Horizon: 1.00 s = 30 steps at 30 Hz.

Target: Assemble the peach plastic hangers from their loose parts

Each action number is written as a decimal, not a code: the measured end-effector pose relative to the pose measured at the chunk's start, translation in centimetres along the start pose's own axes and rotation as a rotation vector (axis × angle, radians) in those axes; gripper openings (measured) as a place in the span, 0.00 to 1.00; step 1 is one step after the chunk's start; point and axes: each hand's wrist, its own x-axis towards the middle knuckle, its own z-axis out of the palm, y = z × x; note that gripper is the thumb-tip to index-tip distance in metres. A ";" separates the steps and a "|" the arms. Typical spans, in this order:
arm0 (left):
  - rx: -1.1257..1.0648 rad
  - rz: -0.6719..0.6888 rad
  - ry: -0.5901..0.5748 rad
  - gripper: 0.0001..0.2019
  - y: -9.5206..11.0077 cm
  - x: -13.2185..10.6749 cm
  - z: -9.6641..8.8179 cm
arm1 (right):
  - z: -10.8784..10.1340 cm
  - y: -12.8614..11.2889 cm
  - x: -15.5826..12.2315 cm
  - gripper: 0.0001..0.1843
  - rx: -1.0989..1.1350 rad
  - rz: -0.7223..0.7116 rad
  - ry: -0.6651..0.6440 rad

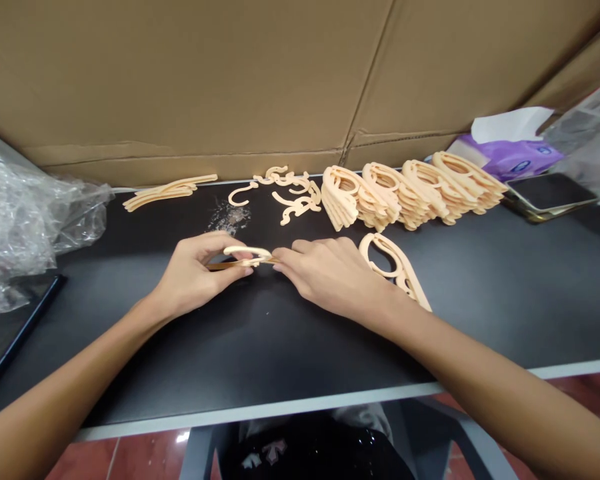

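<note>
One cardboard sheet: upright behind the far edge of the surface, filling the view's upper half.
One black desk: carries everything below; grey rim along the near edge.
One crumpled plastic wrap: at the far-left corner, spilling past the left edge.
One tissue pack, one phone: far-right corner.
Four stacks of peach plastic hanger frames: in a row along the far edge, right of centre; this batch is gathered.
Loose plastic hooks: scattered left of the stacks, not yet gathered.
Curved plastic strips: small pile near the far edge, further left.
Single hanger frame: flat, just beside the right wrist.
Left hand: mid-surface, fingers curled, pinching a peach plastic piece with a thin brown strip.
Right hand: fingers extended, tips touching the piece's right end; firmness of grip cannot be told.
</note>
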 end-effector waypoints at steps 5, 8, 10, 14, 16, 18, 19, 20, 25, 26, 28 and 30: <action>0.006 0.063 -0.077 0.05 0.0 0.2 -0.1 | 0.4 0.2 -0.3 0.10 -0.110 -0.090 0.066; -0.041 0.085 -0.090 0.03 -0.4 0.3 -0.1 | 0.4 0.2 -0.4 0.10 -0.145 -0.132 0.109; -0.059 0.100 -0.093 0.03 -0.5 0.3 -0.1 | 0.4 0.2 -0.4 0.10 -0.158 -0.139 0.121; -0.018 0.126 -0.110 0.04 -0.3 0.3 -0.2 | 0.2 -0.1 -0.6 0.10 -0.189 -0.153 0.132; 0.016 0.129 -0.113 0.04 -0.1 0.3 -0.2 | 0.1 -0.3 -0.6 0.12 -0.208 -0.160 0.133; 0.046 0.128 -0.108 0.04 0.0 0.2 -0.2 | 0.1 -0.5 -0.6 0.13 -0.220 -0.167 0.130; 0.060 0.126 -0.105 0.04 0.0 0.2 -0.2 | 0.1 -0.5 -0.6 0.13 -0.224 -0.173 0.129; 0.074 0.124 -0.101 0.04 0.1 0.2 -0.2 | 0.2 -0.6 -0.6 0.13 -0.226 -0.180 0.132; 0.139 0.108 -0.095 0.04 0.4 0.0 -0.1 | 0.6 -0.6 -0.3 0.14 -0.232 -0.209 0.174; 0.148 0.102 -0.096 0.04 0.5 0.0 -0.1 | 0.7 -0.6 -0.2 0.15 -0.230 -0.213 0.179; 0.165 0.087 -0.094 0.04 0.8 0.0 -0.1 | 0.8 -0.6 -0.2 0.15 -0.224 -0.217 0.180; 0.188 0.071 -0.090 0.04 1.0 -0.1 0.0 | 0.9 -0.6 -0.1 0.15 -0.222 -0.220 0.177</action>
